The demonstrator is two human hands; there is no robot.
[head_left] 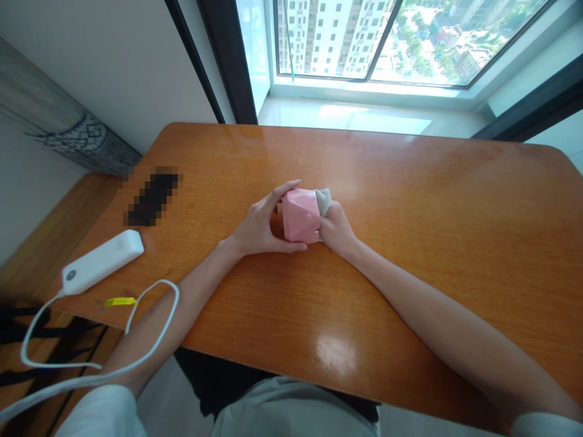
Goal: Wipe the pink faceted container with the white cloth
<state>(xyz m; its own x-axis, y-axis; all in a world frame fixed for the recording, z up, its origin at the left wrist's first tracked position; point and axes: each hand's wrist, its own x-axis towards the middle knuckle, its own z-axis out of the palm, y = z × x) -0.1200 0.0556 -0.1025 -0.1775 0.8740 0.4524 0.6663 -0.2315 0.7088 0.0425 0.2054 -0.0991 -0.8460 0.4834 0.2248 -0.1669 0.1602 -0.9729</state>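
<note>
A pink faceted object (299,214) stands on the orange wooden table (410,200), near its middle. My left hand (259,226) wraps around its left side, fingers over the top and thumb along the base. My right hand (334,229) is closed on a small grey cloth (323,199) and presses it against the pink object's right side.
A white power bank (102,261) with a white cable (136,315) lies near the table's left edge, beside a blurred dark item (152,197). A window (387,42) and its sill lie beyond the far edge. A patterned fabric (68,130) hangs at left.
</note>
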